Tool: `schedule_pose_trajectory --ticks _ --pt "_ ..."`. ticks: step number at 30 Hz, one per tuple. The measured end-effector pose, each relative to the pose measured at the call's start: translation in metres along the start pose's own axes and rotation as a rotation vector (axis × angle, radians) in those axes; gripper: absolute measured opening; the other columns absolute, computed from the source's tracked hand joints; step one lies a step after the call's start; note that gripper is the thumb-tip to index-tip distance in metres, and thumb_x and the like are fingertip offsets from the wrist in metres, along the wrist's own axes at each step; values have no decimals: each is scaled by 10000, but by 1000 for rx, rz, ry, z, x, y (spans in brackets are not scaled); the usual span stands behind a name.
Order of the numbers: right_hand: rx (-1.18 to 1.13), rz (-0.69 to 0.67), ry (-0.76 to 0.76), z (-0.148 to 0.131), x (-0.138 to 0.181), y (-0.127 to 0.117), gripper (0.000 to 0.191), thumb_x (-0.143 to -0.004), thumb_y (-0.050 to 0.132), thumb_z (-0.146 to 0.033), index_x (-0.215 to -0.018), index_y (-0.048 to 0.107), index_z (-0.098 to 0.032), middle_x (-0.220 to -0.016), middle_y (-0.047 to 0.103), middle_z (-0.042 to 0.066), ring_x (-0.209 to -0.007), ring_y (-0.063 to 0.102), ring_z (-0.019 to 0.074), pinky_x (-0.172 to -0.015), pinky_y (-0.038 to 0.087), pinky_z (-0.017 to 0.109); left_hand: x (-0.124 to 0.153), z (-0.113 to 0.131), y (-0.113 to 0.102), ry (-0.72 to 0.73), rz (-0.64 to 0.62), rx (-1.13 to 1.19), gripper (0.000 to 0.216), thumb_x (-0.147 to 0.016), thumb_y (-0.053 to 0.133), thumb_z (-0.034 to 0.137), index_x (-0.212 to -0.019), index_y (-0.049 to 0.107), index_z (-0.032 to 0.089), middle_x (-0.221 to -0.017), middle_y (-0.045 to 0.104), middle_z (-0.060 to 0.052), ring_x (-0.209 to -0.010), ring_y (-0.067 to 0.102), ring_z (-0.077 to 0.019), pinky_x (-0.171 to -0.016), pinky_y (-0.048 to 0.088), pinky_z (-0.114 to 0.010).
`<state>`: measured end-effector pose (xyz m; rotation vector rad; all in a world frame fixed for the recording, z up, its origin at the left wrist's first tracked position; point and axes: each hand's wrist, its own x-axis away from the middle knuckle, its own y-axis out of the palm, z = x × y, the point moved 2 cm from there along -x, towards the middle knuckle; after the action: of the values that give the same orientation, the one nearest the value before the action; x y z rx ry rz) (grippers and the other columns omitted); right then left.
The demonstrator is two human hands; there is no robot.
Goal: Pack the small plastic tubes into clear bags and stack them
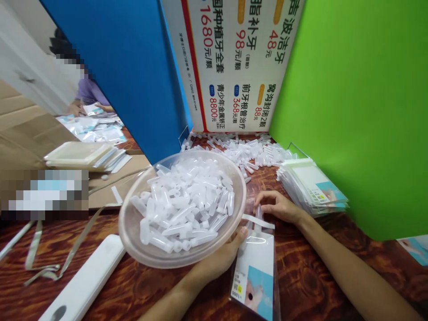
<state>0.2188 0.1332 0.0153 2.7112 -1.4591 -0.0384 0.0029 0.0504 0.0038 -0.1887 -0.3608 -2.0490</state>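
My left hand grips the upper left edge of a clear plastic bag with a white and blue printed card inside. At the bag's mouth, my right hand pinches a small translucent white tapered tube between thumb and fingertips. The tube's lower end is at the opening; whether more tubes lie within is hard to make out. Close to my left hand, a translucent round bowl holds many similar white tubes.
Loose tubes lie at the back below a printed price board. Blue and green panels flank it. Bagged cards are stacked right. A white bar-shaped object and cardboard are left; a person works beyond.
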Motion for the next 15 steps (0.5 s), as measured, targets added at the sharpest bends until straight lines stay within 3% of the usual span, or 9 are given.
schedule_pose_trajectory --ticks 3,9,13,15 --pt "-83 62 31 8 -2 6 390 -716 880 -438 -900 637 -195 -805 733 23 -695 668 165 -639 510 269 1 5 2 25 -21 62 461 -925 581 620 -1112 720 222 -1015 724 -48 -988 642 -250 -937 488 -380" --pt "214 -21 -82 -5 -1 20 381 -751 834 -498 -667 670 -165 -753 671 43 -723 629 177 -691 512 303 0 4 6 104 -152 165 552 -863 682 607 -1228 656 194 -1103 715 -89 -967 666 -251 -847 538 -354" --pt "406 303 -213 -48 8 25 304 -860 737 -466 -754 644 -197 -719 615 13 -620 575 153 -559 480 261 1 6 3 144 -159 53 509 -893 676 533 -1275 647 198 -1165 721 -100 -1056 667 -291 -930 538 -410" --pt "561 368 -314 -76 6 40 243 -902 701 -422 -810 646 -204 -740 625 17 -633 580 156 -560 476 254 4 11 -1 207 -165 -31 501 -914 657 504 -1321 628 214 -1250 703 -91 -1148 642 -298 -1039 490 -443"
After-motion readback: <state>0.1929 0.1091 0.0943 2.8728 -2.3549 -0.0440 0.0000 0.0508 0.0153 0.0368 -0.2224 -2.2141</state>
